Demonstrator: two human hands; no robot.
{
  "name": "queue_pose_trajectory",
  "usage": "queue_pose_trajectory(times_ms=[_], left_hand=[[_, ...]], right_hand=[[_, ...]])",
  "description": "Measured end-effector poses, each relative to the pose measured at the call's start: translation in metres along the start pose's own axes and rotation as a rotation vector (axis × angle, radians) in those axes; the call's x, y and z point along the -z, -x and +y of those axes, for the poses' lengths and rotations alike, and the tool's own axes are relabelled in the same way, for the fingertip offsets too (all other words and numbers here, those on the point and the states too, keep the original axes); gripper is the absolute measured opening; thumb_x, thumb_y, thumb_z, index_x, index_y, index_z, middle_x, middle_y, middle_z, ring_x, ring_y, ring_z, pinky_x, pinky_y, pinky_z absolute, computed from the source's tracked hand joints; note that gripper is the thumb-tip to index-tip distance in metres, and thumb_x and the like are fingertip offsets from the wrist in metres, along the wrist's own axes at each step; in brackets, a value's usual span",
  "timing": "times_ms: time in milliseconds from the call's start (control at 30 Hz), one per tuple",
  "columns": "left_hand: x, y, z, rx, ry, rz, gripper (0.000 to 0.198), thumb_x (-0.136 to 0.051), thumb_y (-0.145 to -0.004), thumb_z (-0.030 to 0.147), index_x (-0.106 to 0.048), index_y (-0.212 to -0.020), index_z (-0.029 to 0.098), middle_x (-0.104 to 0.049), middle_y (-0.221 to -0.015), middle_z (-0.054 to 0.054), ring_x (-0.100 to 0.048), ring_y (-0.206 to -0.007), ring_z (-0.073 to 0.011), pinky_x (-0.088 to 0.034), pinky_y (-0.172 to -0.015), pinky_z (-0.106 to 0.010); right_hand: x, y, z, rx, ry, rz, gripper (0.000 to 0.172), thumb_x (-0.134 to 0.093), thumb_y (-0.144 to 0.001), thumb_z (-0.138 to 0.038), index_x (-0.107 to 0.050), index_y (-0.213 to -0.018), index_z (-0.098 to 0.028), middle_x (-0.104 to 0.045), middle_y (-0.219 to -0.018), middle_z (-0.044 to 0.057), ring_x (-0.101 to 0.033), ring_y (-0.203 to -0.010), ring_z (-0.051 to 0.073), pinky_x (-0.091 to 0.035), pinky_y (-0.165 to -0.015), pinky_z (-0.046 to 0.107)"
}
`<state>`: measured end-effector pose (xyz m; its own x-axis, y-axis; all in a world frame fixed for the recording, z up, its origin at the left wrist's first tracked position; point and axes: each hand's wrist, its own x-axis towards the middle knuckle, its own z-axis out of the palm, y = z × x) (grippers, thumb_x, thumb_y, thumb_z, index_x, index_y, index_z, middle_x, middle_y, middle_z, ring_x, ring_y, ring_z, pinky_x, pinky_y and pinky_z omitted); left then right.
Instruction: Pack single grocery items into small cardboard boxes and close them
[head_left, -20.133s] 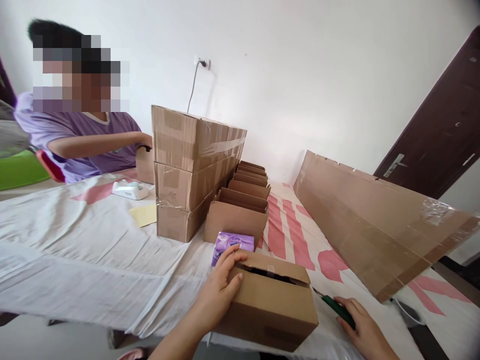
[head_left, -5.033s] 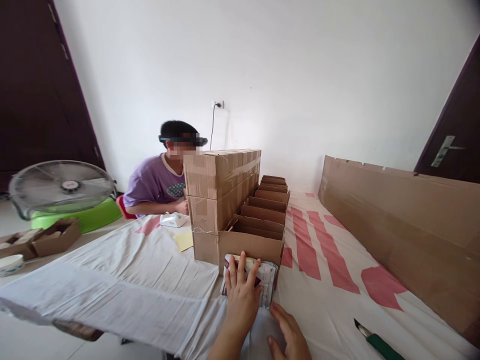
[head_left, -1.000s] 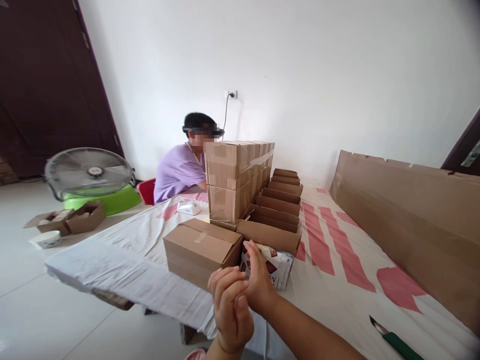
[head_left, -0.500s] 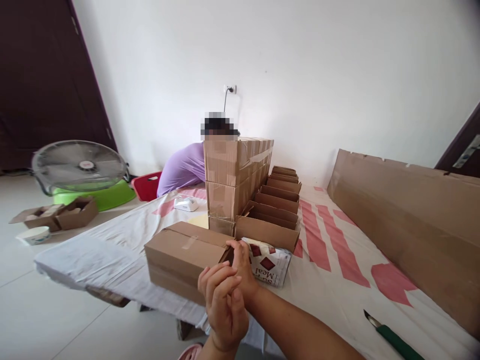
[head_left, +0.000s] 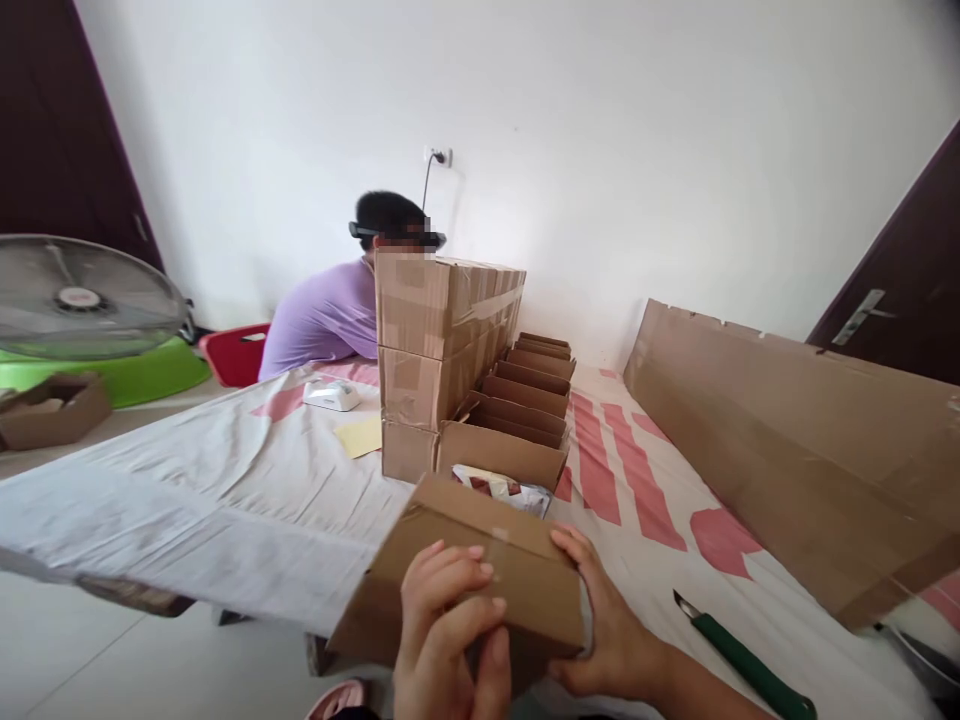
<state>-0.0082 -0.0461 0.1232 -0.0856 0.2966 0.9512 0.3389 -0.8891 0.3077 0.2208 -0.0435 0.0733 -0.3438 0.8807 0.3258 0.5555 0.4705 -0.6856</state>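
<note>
A taped cardboard box (head_left: 480, 560) sits tilted at the near edge of the cloth-covered table (head_left: 225, 500), close in front of me. My left hand (head_left: 450, 640) lies on its near face with the fingers curled over the top edge. My right hand (head_left: 607, 630) grips its right side. Just behind the box lies a white packet with dark red squares (head_left: 502, 488), partly hidden by it. Beyond stands a row of open cardboard boxes (head_left: 517, 420) beside a stack of three taped boxes (head_left: 435, 360).
A green-handled knife (head_left: 739, 660) lies on the cloth at my right. A long flat cardboard sheet (head_left: 787, 440) leans along the right side. A person in a purple shirt (head_left: 330, 315) sits behind the stack. A fan (head_left: 75, 300) and a small box (head_left: 45, 410) stand on the left.
The taped box has come from the table's left part to the near edge in front of me, and both hands now hold it. Before, my hands were together beside the packet.
</note>
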Motion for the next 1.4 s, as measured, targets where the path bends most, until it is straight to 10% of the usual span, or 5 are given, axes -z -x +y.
queue_pose_trajectory(times_ms=[267, 600, 933, 1200, 1400], left_hand=[[0.001, -0.011, -0.024, 0.356, 0.132, 0.056, 0.017, -0.051, -0.088, 0.010, -0.061, -0.094, 0.022, -0.059, -0.103, -0.005, -0.057, -0.100, -0.0188, -0.044, -0.093, -0.032], [-0.038, 0.005, -0.076, 0.912, 0.668, -0.557, 0.021, -0.051, -0.084, 0.034, -0.068, -0.091, 0.024, -0.043, -0.146, -0.005, -0.033, -0.138, -0.0332, -0.023, -0.113, -0.051], [-0.036, 0.006, -0.081, 0.924, 0.732, -0.596, 0.021, -0.054, -0.081, 0.038, -0.067, -0.089, 0.023, -0.039, -0.149, -0.005, -0.030, -0.139, -0.0344, -0.026, -0.109, -0.048], [-0.039, 0.011, -0.086, 0.850, 0.732, -0.580, 0.023, -0.052, -0.082, 0.035, -0.063, -0.097, 0.023, -0.042, -0.146, -0.007, -0.030, -0.138, -0.0334, -0.024, -0.110, -0.047], [-0.041, 0.017, -0.092, 0.825, 0.741, -0.587, 0.027, -0.050, -0.083, 0.038, -0.062, -0.103, 0.023, -0.040, -0.147, -0.007, -0.032, -0.138, -0.0331, -0.023, -0.111, -0.048]], right_hand=[[0.075, 0.057, 0.014, -0.183, 0.133, 0.029, 0.097, -0.076, -0.066, -0.045, -0.026, -0.147, -0.024, -0.022, -0.155, 0.016, -0.020, -0.144, 0.036, -0.018, -0.115, 0.056], [0.084, 0.113, 0.069, -0.398, 0.223, 0.196, 0.055, -0.049, -0.088, -0.055, -0.054, -0.130, -0.021, -0.056, -0.136, 0.016, -0.052, -0.125, 0.031, -0.043, -0.104, 0.047], [0.099, 0.167, 0.130, -0.490, 0.705, 0.303, 0.041, -0.047, -0.087, -0.038, -0.066, -0.115, -0.017, -0.072, -0.105, 0.013, -0.067, -0.100, 0.030, -0.054, -0.090, 0.048], [0.122, 0.076, 0.055, -0.123, 0.698, 0.446, 0.035, -0.040, -0.096, -0.032, -0.054, -0.126, -0.021, -0.066, -0.120, 0.013, -0.063, -0.111, 0.026, -0.054, -0.091, 0.043], [0.101, -0.004, -0.043, 0.095, 0.543, 0.070, 0.039, -0.039, -0.098, -0.024, -0.046, -0.136, -0.022, -0.065, -0.124, 0.011, -0.064, -0.109, 0.020, -0.054, -0.091, 0.034]])
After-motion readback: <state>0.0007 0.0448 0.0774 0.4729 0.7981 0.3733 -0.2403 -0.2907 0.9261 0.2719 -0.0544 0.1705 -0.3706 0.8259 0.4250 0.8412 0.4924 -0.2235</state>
